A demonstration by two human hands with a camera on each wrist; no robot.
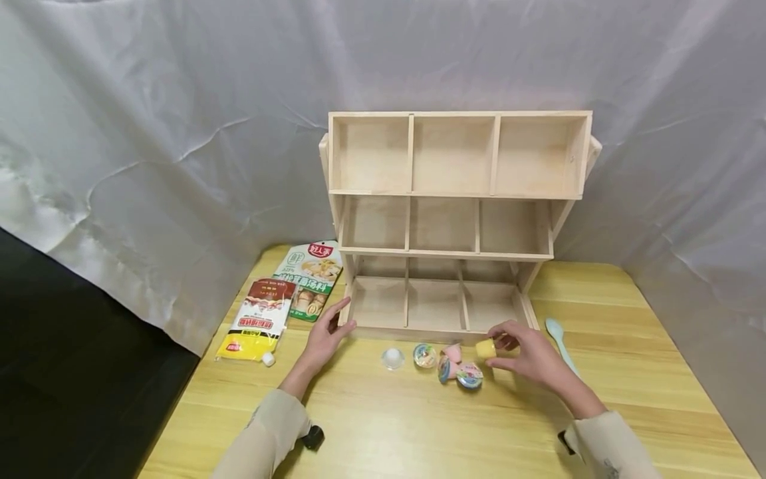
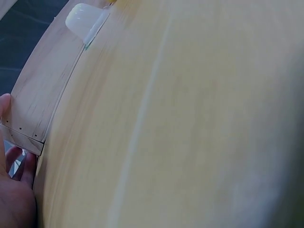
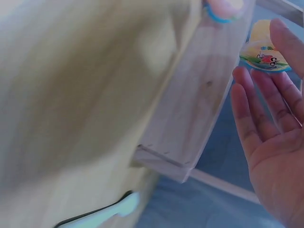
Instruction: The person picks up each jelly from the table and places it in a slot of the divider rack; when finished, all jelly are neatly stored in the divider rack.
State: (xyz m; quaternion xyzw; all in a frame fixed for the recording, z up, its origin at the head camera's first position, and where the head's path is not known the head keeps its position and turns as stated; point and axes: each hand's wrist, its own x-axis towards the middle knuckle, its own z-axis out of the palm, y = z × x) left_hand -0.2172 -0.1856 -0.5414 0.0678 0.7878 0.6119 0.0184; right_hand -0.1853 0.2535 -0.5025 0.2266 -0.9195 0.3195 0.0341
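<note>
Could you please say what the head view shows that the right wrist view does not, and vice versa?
Only the head view shows the left-hand grip at the left end of the wooden rack, the red-and-yellow packet, the green-and-white packet and the white cup. Only the right wrist view shows the printed lid of the yellow cup and the inner side of the right-hand grip. Both share that grip holding the cup, the rack, a pink cup and the pale blue spoon.

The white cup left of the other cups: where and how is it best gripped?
Probably by the tapered sides of the white cup, coming from above: it stands wide rim down, narrow end up, with the wooden shelf close behind.
</note>
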